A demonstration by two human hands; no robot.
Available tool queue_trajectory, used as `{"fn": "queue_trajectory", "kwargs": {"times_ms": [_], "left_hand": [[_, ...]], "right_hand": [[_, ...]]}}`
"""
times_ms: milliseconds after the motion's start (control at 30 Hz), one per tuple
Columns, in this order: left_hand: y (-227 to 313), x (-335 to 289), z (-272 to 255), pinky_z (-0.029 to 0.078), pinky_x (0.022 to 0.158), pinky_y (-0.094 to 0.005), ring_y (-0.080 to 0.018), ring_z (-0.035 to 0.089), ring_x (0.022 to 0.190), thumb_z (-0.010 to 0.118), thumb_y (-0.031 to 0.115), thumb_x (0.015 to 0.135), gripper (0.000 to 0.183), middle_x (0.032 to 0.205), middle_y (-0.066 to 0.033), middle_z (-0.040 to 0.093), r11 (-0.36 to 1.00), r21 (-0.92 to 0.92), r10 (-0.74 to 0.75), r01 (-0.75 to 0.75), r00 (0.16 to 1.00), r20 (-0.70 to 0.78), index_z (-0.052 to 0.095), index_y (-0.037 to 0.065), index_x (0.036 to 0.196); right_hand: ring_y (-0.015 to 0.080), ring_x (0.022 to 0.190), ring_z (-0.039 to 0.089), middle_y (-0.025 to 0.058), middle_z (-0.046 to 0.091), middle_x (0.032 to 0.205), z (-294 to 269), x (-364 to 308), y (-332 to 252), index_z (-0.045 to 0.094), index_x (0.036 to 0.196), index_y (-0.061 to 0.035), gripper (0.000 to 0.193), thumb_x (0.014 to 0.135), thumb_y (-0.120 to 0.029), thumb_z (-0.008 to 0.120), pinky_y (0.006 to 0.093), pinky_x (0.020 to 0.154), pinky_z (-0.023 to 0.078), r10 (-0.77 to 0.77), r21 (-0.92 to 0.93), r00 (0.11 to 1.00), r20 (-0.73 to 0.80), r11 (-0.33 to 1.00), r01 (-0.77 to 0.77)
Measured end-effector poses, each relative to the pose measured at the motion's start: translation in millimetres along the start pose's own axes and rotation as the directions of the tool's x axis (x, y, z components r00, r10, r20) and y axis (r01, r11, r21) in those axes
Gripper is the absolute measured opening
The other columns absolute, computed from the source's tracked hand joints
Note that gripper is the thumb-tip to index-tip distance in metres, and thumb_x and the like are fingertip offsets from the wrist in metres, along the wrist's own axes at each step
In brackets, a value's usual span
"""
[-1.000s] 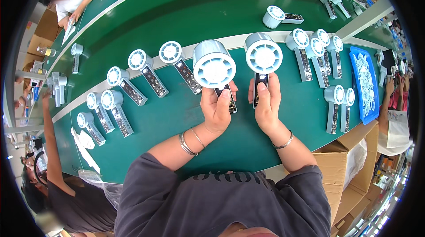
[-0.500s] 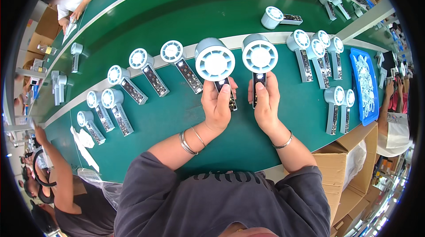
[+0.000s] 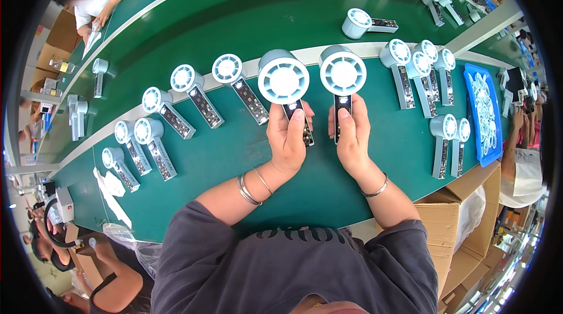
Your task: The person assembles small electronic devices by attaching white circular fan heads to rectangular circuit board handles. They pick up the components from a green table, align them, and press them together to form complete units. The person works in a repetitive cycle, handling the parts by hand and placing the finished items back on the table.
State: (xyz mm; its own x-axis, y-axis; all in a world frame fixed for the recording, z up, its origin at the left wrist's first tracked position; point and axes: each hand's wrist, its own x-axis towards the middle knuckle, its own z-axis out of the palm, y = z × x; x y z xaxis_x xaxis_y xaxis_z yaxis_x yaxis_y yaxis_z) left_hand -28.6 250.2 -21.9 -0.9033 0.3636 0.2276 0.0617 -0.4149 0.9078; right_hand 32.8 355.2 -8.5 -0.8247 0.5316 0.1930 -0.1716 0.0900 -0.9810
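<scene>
Holding one handheld fan each at the centre of the frame, the left hand [image 3: 287,138] wraps the handle of the left fan [image 3: 284,78] and the right hand [image 3: 352,135] wraps the handle of the right fan [image 3: 343,72]. Both round heads stand above the fingers, facing up. More fans [image 3: 190,88] lie in rows on the green belt [image 3: 234,14].

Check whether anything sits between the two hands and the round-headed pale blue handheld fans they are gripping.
Nothing visible does. The left hand is wrapped directly on the dark handle of one round-headed pale blue handheld fan, and the right hand on the handle of the other fan. Both are held above the green work surface.
</scene>
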Motion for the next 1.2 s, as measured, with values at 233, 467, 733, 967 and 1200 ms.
{"fn": "queue_trajectory", "kwargs": {"times_ms": [233,467,733,967,1200], "left_hand": [[-0.4,0.5,1.2,0.043,0.057,-0.0228,-0.0097,0.049,0.065,0.042,0.020,0.093,0.021,0.084,-0.0063,0.054,1.000,0.024,-0.001,0.002,1.000,-0.009,0.043,0.002,0.104],[-2.0,1.6,2.0,0.043,0.057,-0.0224,-0.0096,0.049,0.065,0.042,0.020,0.093,0.021,0.084,-0.0058,0.054,0.999,0.043,0.021,-0.020,1.000,-0.015,0.043,0.002,0.103],[-3.2,1.2,0.7,0.043,0.057,-0.0226,-0.0095,0.049,0.065,0.043,0.022,0.093,0.021,0.083,-0.0057,0.054,0.999,0.034,-0.006,0.007,1.000,-0.017,0.044,0.002,0.101],[-2.4,1.4,2.1,0.043,0.057,-0.0223,-0.0096,0.049,0.065,0.044,0.023,0.093,0.022,0.083,-0.0056,0.054,1.000,0.027,-0.015,0.016,0.999,-0.029,0.045,0.003,0.100],[-4.3,1.4,1.5,0.043,0.056,-0.0224,-0.0094,0.049,0.065,0.043,0.024,0.094,0.021,0.084,-0.0055,0.054,0.999,0.029,-0.020,0.021,0.999,-0.027,0.045,0.003,0.098]], "right_hand": [[0.0067,0.057,0.045,0.0032,0.051,0.075,-1.2,0.8,0.8,0.043,0.114,-0.0004,0.031,0.093,-0.022,0.039,0.0196,0.047,0.037,0.046,0.001,0.999,-0.003,0.999,-0.046],[0.0063,0.058,0.045,0.0031,0.051,0.077,0.2,1.0,1.2,0.042,0.116,-0.0006,0.031,0.092,-0.021,0.039,0.0195,0.048,0.038,0.060,0.039,0.998,0.004,0.997,-0.060],[0.0069,0.059,0.046,0.0034,0.051,0.078,0.4,0.8,2.7,0.042,0.116,-0.0004,0.031,0.092,-0.020,0.039,0.0198,0.049,0.038,0.064,0.034,0.998,0.002,0.997,-0.064],[0.0072,0.059,0.046,0.0037,0.051,0.077,0.4,1.1,0.4,0.043,0.115,0.0000,0.031,0.092,-0.021,0.039,0.0201,0.049,0.038,0.064,0.038,0.998,0.010,0.997,-0.065],[0.0069,0.056,0.045,0.0029,0.051,0.074,1.2,1.8,-1.0,0.043,0.114,0.0003,0.032,0.092,-0.022,0.039,0.0200,0.048,0.037,0.068,0.019,0.998,0.004,0.997,-0.068]]}}
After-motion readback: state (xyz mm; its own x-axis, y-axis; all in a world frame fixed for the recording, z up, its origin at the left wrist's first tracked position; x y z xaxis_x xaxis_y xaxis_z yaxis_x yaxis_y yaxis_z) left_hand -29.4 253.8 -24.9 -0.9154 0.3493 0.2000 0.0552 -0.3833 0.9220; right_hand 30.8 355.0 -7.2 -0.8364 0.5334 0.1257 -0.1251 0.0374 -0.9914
